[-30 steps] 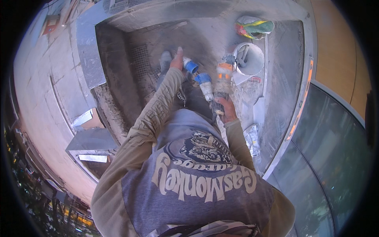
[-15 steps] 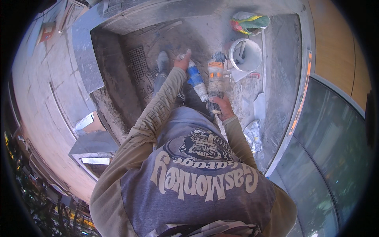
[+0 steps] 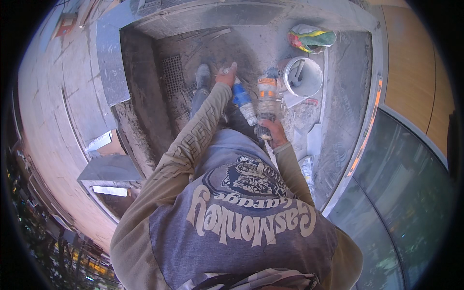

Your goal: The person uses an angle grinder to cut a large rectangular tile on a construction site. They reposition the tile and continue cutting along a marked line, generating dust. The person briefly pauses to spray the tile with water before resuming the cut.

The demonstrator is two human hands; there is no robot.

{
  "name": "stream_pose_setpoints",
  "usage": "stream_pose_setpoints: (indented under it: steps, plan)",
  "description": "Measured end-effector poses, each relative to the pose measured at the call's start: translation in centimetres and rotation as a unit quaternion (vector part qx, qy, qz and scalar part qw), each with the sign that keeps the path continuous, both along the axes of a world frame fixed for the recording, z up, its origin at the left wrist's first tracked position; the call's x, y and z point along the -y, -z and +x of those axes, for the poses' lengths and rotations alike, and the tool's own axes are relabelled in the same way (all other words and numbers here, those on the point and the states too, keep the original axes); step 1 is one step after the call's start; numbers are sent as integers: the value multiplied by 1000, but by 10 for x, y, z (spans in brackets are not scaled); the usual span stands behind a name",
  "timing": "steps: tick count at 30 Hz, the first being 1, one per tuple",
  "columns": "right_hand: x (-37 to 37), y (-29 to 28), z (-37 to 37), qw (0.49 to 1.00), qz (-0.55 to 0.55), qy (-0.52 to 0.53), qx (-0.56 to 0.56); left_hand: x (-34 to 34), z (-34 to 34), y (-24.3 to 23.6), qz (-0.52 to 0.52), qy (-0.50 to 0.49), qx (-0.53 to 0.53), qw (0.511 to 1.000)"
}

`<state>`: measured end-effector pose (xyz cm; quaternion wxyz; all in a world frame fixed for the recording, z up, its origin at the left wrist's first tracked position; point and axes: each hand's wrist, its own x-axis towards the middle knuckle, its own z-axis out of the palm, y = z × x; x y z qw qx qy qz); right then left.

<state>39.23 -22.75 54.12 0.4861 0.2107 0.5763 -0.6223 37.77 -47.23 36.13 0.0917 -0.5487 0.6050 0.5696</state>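
Two things are held: left hand (image 3: 225,77) around the connector (image 3: 242,100), right hand (image 3: 275,134) around the rear of the tool (image 3: 267,95), near the bucket (image 3: 315,81). The tool looks heavy, rigid; its thick body suits gripping.

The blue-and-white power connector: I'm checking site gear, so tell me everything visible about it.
The blue-and-white power connector looks like dusty plastic: two roughly cylindrical halves joined end to end, blue in the middle, whitish towards the ends. The left hand grips its far end. It slants, its near end angled right, just left of the orange-banded power tool. Whether they touch is unclear.
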Motion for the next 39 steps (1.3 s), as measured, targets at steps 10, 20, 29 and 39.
stream_pose_setpoints:
  steps: [10, 20, 29, 39]
  plan:
    - [-3, 3, -3, 999, -16, -33, 11, -3, 4, -34, -34, -63, 51, 996]
    - [-1, 4, -6, 999, -7, -43, -10, -2, 24, -2, -12, -136, -19, 991]
    - [0, 8, -10, 996, -14, -83, -19, 5, 19, -18, -58, -30, 79, 995]
    - [2, 3, -12, 998, 15, -61, -6, -15, 37, -26, -135, -135, -51, 980]
